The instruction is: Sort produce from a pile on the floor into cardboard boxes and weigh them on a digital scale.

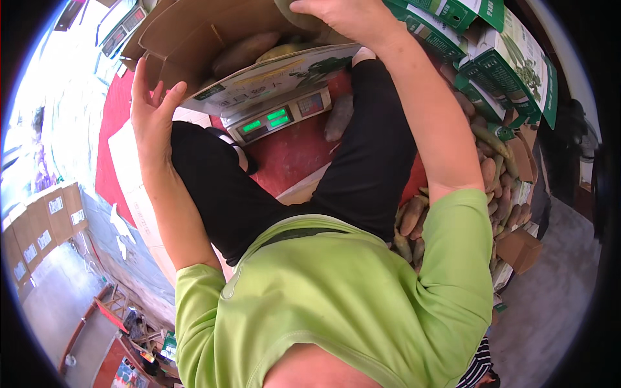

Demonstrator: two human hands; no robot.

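Gripping long greenish vegetable (299,15) in right hand (352,21) at mouth of carton (278,84), one digit visibly pressing on it, rest of hold cut off. Spreading left hand (154,107) beside carton's near-left corner, pinching nothing; touch unclear. Best lowering gently, nesting against brownish vegetables (246,53) inside, avoiding leaning on carton, apparently sitting on lit scale (278,119).

The one view is taken from up on the head and is pointed down. The green shirt (336,278) is seen very near; the open box (272,81) is seen farther off.
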